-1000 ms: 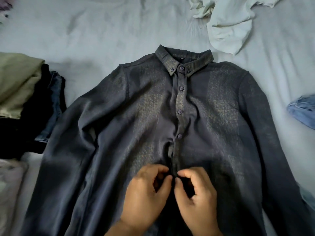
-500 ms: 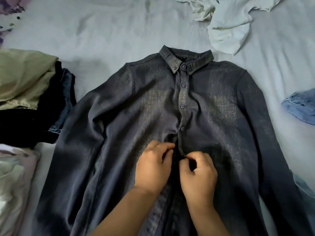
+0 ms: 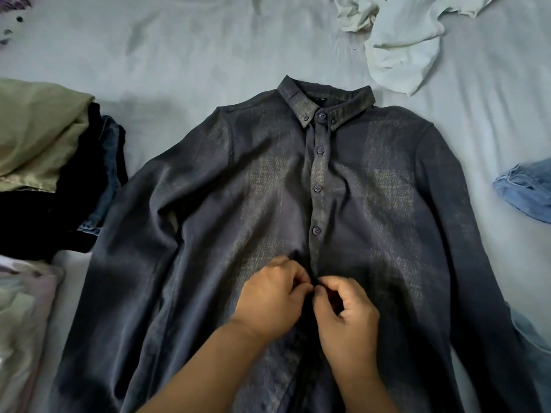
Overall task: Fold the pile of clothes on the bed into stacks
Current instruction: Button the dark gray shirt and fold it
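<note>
A dark grey long-sleeved button shirt (image 3: 256, 186) lies face up on the bed (image 3: 208, 49), collar far from me, sleeves spread down both sides. Its upper buttons are fastened. My left hand (image 3: 271, 299) pinches the left edge of the placket just below the last fastened button. My right hand (image 3: 346, 317) pinches the right edge opposite it, fingertips almost meeting. Below my hands the shirt front gapes open a little.
A stack of folded clothes (image 3: 44, 138), olive on top with black and denim beneath, sits at the left. Pale garments (image 3: 21, 323) lie at the lower left. A crumpled white garment (image 3: 399, 46) lies beyond the collar. Blue denim (image 3: 527, 192) shows at the right edge.
Both hands have moved up the placket toward the fastened buttons and stay pinched on the shirt's front edges. The view has shifted slightly, showing more of my forearms.
</note>
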The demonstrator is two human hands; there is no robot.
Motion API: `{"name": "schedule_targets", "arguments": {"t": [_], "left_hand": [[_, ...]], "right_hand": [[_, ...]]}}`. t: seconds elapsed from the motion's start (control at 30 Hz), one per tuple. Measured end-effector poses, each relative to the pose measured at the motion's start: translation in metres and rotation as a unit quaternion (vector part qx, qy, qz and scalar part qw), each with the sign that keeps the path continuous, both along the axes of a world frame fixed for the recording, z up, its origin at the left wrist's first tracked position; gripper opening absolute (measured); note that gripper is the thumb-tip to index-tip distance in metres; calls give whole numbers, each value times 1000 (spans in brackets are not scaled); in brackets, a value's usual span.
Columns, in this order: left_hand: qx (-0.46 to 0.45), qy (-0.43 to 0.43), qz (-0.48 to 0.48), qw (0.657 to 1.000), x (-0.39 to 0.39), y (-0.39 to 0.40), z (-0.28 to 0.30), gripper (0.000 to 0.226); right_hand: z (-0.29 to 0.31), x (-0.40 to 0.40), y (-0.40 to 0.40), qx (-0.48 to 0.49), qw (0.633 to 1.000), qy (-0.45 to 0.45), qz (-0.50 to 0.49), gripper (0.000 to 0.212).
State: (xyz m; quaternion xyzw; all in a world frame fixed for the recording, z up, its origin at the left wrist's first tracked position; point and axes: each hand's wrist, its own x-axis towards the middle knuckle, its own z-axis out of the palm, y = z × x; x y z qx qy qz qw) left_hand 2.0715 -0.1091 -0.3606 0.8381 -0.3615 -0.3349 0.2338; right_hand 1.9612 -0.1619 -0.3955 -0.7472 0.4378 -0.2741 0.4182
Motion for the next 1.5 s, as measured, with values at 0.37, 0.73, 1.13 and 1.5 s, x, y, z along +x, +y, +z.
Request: {"name": "schedule_targets", "arguments": {"t": [0.37, 0.73, 1.13, 1.5], "left_hand": [[26, 136, 50, 989, 7, -2, 4, 9], [-35, 281, 185, 941, 6, -4, 2, 13], [-59, 127, 204, 969, -8, -6, 2, 21], [-55, 116, 227, 965, -12, -9, -6, 25]], "right_hand": [[-4, -7, 0, 22, 997, -65, 18, 9], [-3, -7, -5, 75, 995, -61, 34, 13], [-14, -9, -2, -61, 996, -7, 65, 16], [-19, -8, 2, -64, 996, -14, 63, 17]]}}
